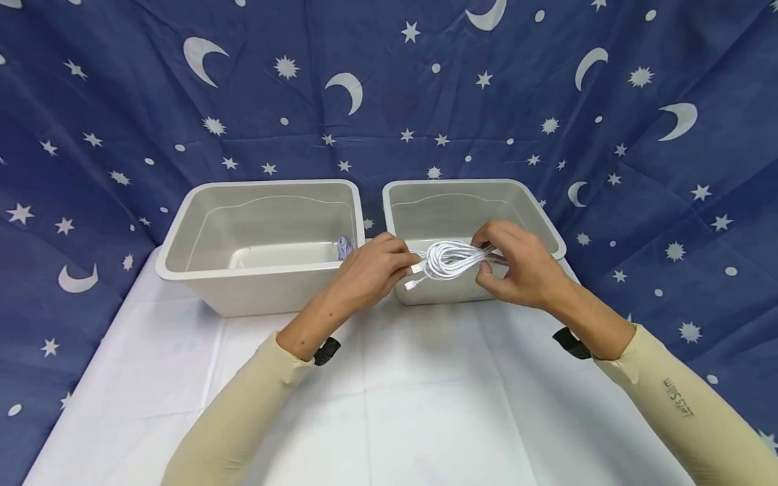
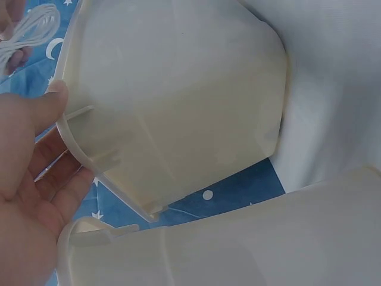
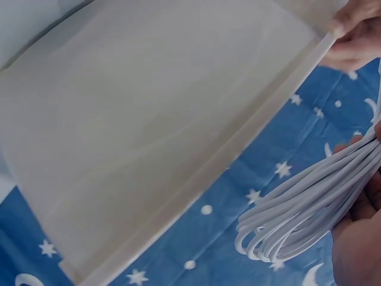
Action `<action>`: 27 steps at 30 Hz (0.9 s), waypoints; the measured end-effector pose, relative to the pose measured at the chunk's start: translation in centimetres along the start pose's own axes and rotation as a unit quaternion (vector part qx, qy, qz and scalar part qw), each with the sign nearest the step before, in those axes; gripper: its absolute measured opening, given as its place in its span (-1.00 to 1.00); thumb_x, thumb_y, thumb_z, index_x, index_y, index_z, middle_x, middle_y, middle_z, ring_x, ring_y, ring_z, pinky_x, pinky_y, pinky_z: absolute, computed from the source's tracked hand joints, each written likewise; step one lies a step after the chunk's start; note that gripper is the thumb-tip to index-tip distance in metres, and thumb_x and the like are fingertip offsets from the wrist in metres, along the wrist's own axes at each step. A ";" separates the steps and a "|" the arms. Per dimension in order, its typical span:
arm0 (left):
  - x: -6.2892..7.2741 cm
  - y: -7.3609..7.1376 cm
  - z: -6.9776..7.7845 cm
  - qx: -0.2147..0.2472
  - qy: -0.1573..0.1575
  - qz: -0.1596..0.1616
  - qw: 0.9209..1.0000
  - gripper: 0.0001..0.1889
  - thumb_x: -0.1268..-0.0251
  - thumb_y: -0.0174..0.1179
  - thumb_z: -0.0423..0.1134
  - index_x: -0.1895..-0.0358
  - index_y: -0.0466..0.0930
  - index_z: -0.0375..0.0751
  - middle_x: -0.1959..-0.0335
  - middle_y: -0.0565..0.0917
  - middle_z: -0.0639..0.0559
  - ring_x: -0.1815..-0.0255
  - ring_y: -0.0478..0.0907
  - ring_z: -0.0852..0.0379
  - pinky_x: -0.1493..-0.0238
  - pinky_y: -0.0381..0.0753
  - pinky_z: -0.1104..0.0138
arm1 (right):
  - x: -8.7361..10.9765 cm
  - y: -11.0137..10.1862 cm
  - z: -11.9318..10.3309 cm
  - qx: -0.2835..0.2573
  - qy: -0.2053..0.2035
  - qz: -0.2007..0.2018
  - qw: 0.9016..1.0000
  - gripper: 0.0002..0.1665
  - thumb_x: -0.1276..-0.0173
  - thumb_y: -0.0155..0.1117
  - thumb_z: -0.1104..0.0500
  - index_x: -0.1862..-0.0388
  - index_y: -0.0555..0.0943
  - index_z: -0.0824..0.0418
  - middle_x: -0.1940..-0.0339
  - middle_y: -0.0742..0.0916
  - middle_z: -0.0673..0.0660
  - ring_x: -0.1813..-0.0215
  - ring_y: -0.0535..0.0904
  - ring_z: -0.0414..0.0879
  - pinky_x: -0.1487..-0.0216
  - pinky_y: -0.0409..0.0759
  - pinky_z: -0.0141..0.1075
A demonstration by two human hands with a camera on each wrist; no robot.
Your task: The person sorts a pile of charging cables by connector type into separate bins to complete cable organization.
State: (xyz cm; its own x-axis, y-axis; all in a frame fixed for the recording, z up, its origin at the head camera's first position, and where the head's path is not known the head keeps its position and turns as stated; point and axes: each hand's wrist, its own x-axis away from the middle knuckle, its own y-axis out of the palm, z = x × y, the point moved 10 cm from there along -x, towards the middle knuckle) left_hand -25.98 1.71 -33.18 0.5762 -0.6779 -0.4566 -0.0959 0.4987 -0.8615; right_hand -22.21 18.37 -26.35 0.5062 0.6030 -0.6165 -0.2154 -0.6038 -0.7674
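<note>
My right hand (image 1: 516, 263) pinches a coiled white cable (image 1: 452, 260) over the front rim of the right bin (image 1: 450, 294). The cable's loops spread out of my fingers in the right wrist view, and two plugs hang at its left end in the head view. My left hand (image 1: 377, 270) is at that bin's front left corner, fingertips beside a white plug (image 1: 417, 268). In the left wrist view its thumb lies against the bin's rim (image 2: 70, 140) and some fingers pass behind it. Whether it grips the rim or a cable end is hidden.
To the left stands a larger grey bin (image 1: 261, 273), holding a small cord bundle (image 1: 344, 248) at its right end. Both bins sit on a white-covered table (image 1: 425, 405), close to a blue curtain (image 1: 377, 135) with moons and stars. A narrow gap separates the bins.
</note>
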 end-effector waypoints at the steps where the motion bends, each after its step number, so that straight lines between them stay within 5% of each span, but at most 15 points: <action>1: 0.0 0.0 0.0 0.000 -0.002 0.000 1.000 -0.78 -0.51 0.33 -0.30 -0.10 0.83 -0.05 0.07 0.74 0.11 -0.10 0.57 0.07 -0.10 0.63 0.24 | 0.0 0.0 0.4 -0.001 0.004 0.000 1.000 -0.69 -0.07 0.19 0.36 0.14 0.61 0.27 0.18 0.72 0.07 0.16 0.59 -0.09 0.11 0.52 -0.34; 11: 0.1 0.0 -0.1 0.007 -0.001 0.006 1.000 -0.83 -0.55 0.31 -0.22 -0.03 0.84 -0.08 0.07 0.75 0.11 -0.10 0.57 0.08 -0.06 0.65 0.24 | 0.3 -0.2 4.7 0.001 0.060 0.017 0.998 -0.71 -0.08 0.24 0.40 0.16 0.62 0.30 0.22 0.74 0.10 0.23 0.61 -0.11 0.11 0.53 -0.46; 20: 0.2 -0.2 -0.1 0.004 0.006 0.010 1.000 -0.79 -0.53 0.32 -0.25 -0.11 0.82 -0.08 0.06 0.75 0.08 -0.12 0.58 0.06 -0.16 0.62 0.24 | 0.5 1.5 8.4 0.028 0.172 -0.036 0.984 -0.67 -0.12 0.38 0.42 0.09 0.67 0.27 0.14 0.75 0.15 0.11 0.67 0.02 -0.02 0.66 -0.06; 27: 0.0 -0.1 -0.1 0.013 0.004 0.005 1.000 -0.78 -0.56 0.29 -0.25 -0.12 0.82 -0.10 0.04 0.75 0.07 -0.14 0.57 0.05 -0.15 0.62 0.22 | 0.8 2.9 9.5 -0.015 0.179 -0.076 0.981 -0.69 -0.20 0.34 0.46 0.07 0.72 0.28 0.12 0.77 0.17 0.08 0.74 0.08 -0.01 0.71 0.05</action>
State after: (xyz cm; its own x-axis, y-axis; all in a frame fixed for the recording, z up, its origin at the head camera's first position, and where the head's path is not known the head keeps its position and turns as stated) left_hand -26.10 1.61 -33.14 0.5687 -0.6775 -0.4665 -0.0808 0.5184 -0.8513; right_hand -30.39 22.05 -30.70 0.7926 0.4693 -0.3893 -0.0922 -0.5389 -0.8373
